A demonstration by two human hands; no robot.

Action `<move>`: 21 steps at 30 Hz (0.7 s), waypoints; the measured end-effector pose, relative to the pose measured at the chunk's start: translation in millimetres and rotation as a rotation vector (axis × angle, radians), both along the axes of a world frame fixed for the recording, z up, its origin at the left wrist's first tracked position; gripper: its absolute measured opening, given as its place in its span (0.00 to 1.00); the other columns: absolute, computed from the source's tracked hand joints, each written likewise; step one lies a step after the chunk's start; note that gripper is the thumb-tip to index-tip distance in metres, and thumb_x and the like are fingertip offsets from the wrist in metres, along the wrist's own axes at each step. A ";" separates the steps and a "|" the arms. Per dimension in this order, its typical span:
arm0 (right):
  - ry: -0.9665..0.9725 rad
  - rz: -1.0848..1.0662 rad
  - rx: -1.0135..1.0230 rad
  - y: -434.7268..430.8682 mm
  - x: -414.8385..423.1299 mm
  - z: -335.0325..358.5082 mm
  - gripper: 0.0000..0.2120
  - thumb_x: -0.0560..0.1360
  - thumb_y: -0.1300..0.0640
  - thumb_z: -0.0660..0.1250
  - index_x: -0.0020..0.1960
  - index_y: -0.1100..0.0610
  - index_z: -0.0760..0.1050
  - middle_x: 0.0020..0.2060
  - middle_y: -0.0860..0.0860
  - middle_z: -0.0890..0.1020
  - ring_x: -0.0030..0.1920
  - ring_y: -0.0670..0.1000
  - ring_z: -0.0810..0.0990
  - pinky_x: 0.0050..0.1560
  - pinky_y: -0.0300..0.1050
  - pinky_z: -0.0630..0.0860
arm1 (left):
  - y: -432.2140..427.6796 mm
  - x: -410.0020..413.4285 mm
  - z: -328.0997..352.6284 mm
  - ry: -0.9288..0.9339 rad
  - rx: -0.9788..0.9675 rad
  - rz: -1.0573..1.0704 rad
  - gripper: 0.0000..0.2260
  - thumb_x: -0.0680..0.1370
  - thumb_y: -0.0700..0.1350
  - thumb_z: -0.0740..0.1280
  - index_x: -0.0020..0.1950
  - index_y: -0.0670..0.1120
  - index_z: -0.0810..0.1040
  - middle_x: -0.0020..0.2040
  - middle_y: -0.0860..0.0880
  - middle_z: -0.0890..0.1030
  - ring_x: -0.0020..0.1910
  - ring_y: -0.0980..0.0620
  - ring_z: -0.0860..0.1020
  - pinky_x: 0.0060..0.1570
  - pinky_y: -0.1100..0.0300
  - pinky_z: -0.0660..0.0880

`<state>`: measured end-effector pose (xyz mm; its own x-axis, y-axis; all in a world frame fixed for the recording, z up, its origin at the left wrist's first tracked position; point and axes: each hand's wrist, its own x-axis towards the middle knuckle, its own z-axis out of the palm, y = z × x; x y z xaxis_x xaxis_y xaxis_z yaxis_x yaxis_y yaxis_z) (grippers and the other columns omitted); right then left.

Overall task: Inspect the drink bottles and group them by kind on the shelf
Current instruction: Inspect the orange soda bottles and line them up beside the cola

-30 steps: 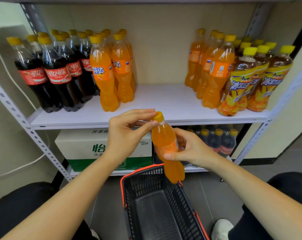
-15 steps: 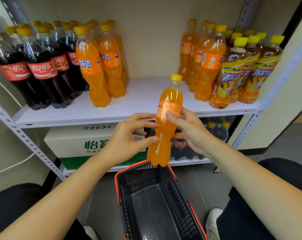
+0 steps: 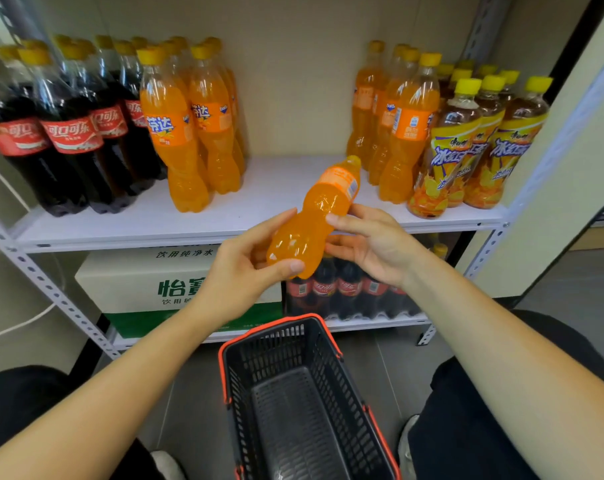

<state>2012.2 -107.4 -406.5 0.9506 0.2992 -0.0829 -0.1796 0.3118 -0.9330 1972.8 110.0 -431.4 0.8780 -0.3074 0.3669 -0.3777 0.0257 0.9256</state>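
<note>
I hold an orange soda bottle (image 3: 319, 209) with a yellow cap, tilted so its cap points away toward the shelf. My left hand (image 3: 248, 268) grips its bottom end. My right hand (image 3: 369, 244) holds its middle from the right. On the white shelf (image 3: 286, 188) stand dark cola bottles (image 3: 72, 133) at the left, orange soda bottles (image 3: 189, 126) beside them, more orange soda bottles (image 3: 397, 116) right of the gap, and iced tea bottles (image 3: 473, 143) at the far right.
A black shopping basket (image 3: 304, 403) with an orange rim stands on the floor below my hands, with nothing in it. On the lower shelf sit a white and green carton (image 3: 148, 282) and a pack of cola bottles (image 3: 345, 292). Grey shelf posts (image 3: 490, 247) frame both sides.
The bottle was upright in front of the shelf and now tilts cap-away. My left hand moved from its side to its bottom end. The view came closer to the shelf.
</note>
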 end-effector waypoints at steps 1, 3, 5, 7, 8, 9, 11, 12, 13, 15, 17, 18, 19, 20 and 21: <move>0.018 0.002 0.007 3.3 -1.1 -2.1 0.28 0.72 0.57 0.73 0.69 0.65 0.72 0.57 0.60 0.84 0.54 0.59 0.86 0.49 0.49 0.84 | -0.9 0.3 2.1 0.004 -0.012 0.010 0.29 0.72 0.41 0.72 0.73 0.53 0.69 0.51 0.62 0.85 0.46 0.63 0.82 0.44 0.65 0.80; 0.053 -0.004 0.032 8.9 -3.1 -5.9 0.27 0.74 0.56 0.72 0.70 0.65 0.72 0.60 0.62 0.84 0.55 0.60 0.86 0.52 0.51 0.84 | -1.4 0.9 4.4 0.018 -0.009 0.036 0.25 0.75 0.45 0.68 0.72 0.54 0.69 0.51 0.63 0.85 0.46 0.61 0.83 0.42 0.64 0.81; 0.079 -0.016 0.064 12.3 -4.0 -8.4 0.25 0.76 0.56 0.71 0.70 0.65 0.72 0.59 0.61 0.84 0.55 0.59 0.86 0.54 0.51 0.84 | -0.4 0.7 4.2 0.032 -0.016 0.061 0.21 0.77 0.48 0.66 0.71 0.55 0.72 0.50 0.61 0.86 0.45 0.57 0.85 0.41 0.61 0.82; 0.097 -0.022 0.092 14.8 -4.1 -10.2 0.24 0.76 0.56 0.71 0.70 0.64 0.73 0.59 0.61 0.84 0.56 0.59 0.86 0.54 0.50 0.84 | -0.6 0.1 4.5 0.058 -0.037 0.083 0.20 0.78 0.50 0.65 0.70 0.54 0.74 0.51 0.59 0.86 0.45 0.53 0.85 0.40 0.59 0.82; 0.102 -0.025 0.099 16.1 -3.8 -11.0 0.24 0.76 0.56 0.71 0.70 0.64 0.73 0.60 0.61 0.84 0.57 0.59 0.86 0.54 0.50 0.84 | -0.9 0.1 4.9 0.075 -0.051 0.092 0.19 0.78 0.51 0.65 0.70 0.53 0.75 0.51 0.58 0.86 0.45 0.52 0.86 0.40 0.59 0.83; 0.105 -0.027 0.104 17.1 -3.5 -12.2 0.24 0.77 0.57 0.71 0.70 0.63 0.73 0.60 0.61 0.84 0.57 0.59 0.85 0.54 0.50 0.84 | -1.3 0.3 5.5 0.095 -0.064 0.101 0.18 0.79 0.51 0.65 0.69 0.53 0.76 0.52 0.56 0.86 0.46 0.50 0.86 0.40 0.58 0.83; 0.111 -0.031 0.109 18.5 -2.6 -14.7 0.23 0.78 0.58 0.70 0.71 0.63 0.72 0.60 0.61 0.84 0.58 0.59 0.85 0.54 0.50 0.84 | -1.9 0.8 6.6 0.132 -0.085 0.113 0.18 0.78 0.52 0.65 0.67 0.53 0.78 0.53 0.54 0.85 0.47 0.47 0.86 0.39 0.57 0.82; 0.115 -0.033 0.111 19.0 -2.2 -15.6 0.23 0.79 0.58 0.70 0.71 0.63 0.72 0.61 0.61 0.83 0.58 0.59 0.85 0.53 0.50 0.84 | -1.6 0.9 6.9 0.147 -0.093 0.108 0.18 0.78 0.51 0.65 0.67 0.53 0.78 0.53 0.53 0.85 0.47 0.46 0.86 0.39 0.57 0.82; 0.119 -0.036 0.115 19.3 -1.8 -15.8 0.23 0.79 0.58 0.70 0.71 0.64 0.71 0.61 0.62 0.83 0.58 0.59 0.85 0.52 0.49 0.84 | -1.1 0.7 7.2 0.158 -0.096 0.094 0.19 0.77 0.51 0.66 0.68 0.52 0.77 0.53 0.53 0.85 0.46 0.46 0.86 0.39 0.57 0.82; 0.123 -0.043 0.135 20.1 -0.6 -15.3 0.25 0.77 0.57 0.71 0.71 0.64 0.71 0.60 0.62 0.83 0.57 0.58 0.86 0.50 0.48 0.84 | 1.6 -0.1 8.3 0.154 -0.091 0.047 0.22 0.77 0.49 0.66 0.72 0.52 0.73 0.52 0.52 0.86 0.45 0.47 0.86 0.40 0.58 0.83; 0.131 -0.041 0.173 20.5 0.5 -14.0 0.29 0.74 0.55 0.73 0.71 0.64 0.72 0.58 0.62 0.84 0.55 0.57 0.86 0.48 0.46 0.84 | 4.8 -0.8 9.2 0.113 -0.072 0.000 0.27 0.77 0.44 0.68 0.75 0.53 0.68 0.51 0.50 0.87 0.45 0.47 0.86 0.43 0.58 0.83; 0.136 -0.034 0.191 20.6 1.3 -13.6 0.30 0.73 0.54 0.73 0.71 0.65 0.72 0.57 0.62 0.85 0.54 0.56 0.86 0.47 0.45 0.84 | 5.9 -1.2 9.7 0.088 -0.058 -0.015 0.29 0.76 0.43 0.69 0.76 0.53 0.67 0.51 0.50 0.87 0.45 0.47 0.86 0.44 0.59 0.82; 0.137 -0.023 0.203 20.5 1.9 -13.6 0.30 0.72 0.54 0.73 0.70 0.65 0.73 0.56 0.62 0.85 0.54 0.56 0.87 0.47 0.44 0.83 | 6.5 -1.6 10.3 0.067 -0.045 -0.023 0.30 0.76 0.41 0.70 0.76 0.53 0.66 0.52 0.50 0.87 0.46 0.47 0.86 0.45 0.59 0.82; 0.138 -0.013 0.209 20.5 2.5 -13.9 0.30 0.72 0.54 0.73 0.70 0.64 0.73 0.57 0.63 0.85 0.54 0.56 0.86 0.47 0.45 0.83 | 7.2 -1.9 11.0 0.052 -0.034 -0.026 0.31 0.75 0.41 0.71 0.77 0.53 0.66 0.53 0.51 0.87 0.47 0.48 0.86 0.46 0.59 0.82; 0.139 -0.003 0.212 20.1 3.0 -14.2 0.30 0.72 0.54 0.73 0.70 0.64 0.72 0.57 0.63 0.84 0.55 0.57 0.86 0.48 0.45 0.84 | 7.7 -2.2 11.6 0.041 -0.024 -0.029 0.31 0.75 0.41 0.71 0.77 0.53 0.66 0.53 0.52 0.87 0.48 0.49 0.86 0.47 0.60 0.82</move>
<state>2015.2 -87.4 -420.8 0.9354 0.3207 -0.1487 -0.3002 0.4989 -0.8130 1970.6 117.8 -419.8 0.8833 -0.3246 0.3382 -0.3382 0.0581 0.9393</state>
